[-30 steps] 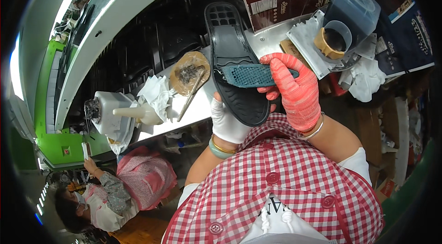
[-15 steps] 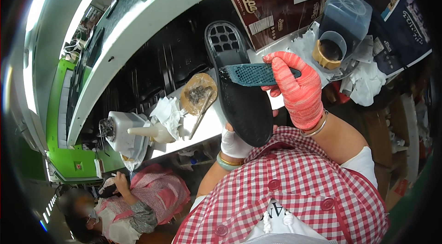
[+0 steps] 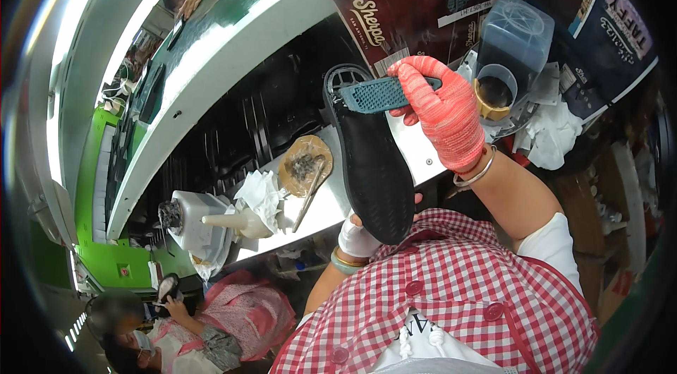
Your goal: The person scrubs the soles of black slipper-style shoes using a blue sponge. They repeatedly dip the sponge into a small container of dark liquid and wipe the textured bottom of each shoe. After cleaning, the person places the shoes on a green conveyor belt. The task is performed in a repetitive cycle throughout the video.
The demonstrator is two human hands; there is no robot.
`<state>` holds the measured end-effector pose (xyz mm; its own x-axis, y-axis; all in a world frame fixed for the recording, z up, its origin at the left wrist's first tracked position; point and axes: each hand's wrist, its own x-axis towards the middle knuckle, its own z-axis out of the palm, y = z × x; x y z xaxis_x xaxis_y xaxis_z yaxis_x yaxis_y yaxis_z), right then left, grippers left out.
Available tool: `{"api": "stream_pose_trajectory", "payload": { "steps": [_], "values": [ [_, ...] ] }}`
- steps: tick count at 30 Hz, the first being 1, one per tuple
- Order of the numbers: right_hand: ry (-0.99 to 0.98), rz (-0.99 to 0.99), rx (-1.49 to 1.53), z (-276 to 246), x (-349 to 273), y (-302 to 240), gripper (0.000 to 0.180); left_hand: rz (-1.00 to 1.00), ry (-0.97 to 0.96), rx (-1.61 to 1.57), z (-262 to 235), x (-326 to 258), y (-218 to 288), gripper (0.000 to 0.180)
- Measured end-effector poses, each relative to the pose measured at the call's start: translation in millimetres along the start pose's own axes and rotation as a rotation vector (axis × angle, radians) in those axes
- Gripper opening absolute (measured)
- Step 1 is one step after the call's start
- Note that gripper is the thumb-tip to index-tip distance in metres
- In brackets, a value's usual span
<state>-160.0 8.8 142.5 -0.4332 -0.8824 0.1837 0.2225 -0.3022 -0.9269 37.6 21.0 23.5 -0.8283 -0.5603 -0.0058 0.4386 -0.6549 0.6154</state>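
Observation:
My left hand [image 3: 357, 237], in a white covering, holds a black shoe sole [image 3: 377, 173] from beneath at its near end. Most of its fingers are hidden under the sole. The sole slants away from me, and its far end has a ribbed, open-celled hollow. In a coral-red knitted glove, my right hand [image 3: 448, 109] pinches a flat teal tool [image 3: 377, 95] with a meshlike textured face. The tool's left tip lies across the sole near the hollow; I cannot tell whether it is pressing on it.
Left of the sole are a round brown pad [image 3: 305, 164] with dark residue, a thin stick [image 3: 308, 201], crumpled tissue [image 3: 261, 194] and a nozzle bottle [image 3: 243, 222]. A cup [image 3: 497, 85] stands at right before dark red boxes [image 3: 416, 7]. A co-worker [image 3: 236, 317] sits lower left.
My right hand and the teal tool have moved up and left, toward the sole's far end. The sole has shifted slightly toward me. An arm now reaches over the far counter.

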Motion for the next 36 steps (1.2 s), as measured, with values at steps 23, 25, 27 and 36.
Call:
{"api": "stream_pose_trajectory", "payload": {
  "steps": [23, 25, 27, 36],
  "values": [
    [-0.169, 0.345, -0.091, -5, -68, 30, 0.020, 0.141, 0.106, -0.178, -7, 3, -2, 0.084],
    [-0.204, 0.395, -0.117, -6, -71, 26, 0.019, 0.146, 0.084, -0.206, -11, 2, -3, 0.085],
    [-0.233, 0.403, -0.142, -6, -74, 26, 0.019, 0.145, 0.096, -0.206, -15, 0, -3, 0.086],
    [-0.352, 0.279, -0.284, -6, -88, 33, 0.018, 0.191, 0.324, -0.163, -7, -1, -1, 0.076]
  ]
}}
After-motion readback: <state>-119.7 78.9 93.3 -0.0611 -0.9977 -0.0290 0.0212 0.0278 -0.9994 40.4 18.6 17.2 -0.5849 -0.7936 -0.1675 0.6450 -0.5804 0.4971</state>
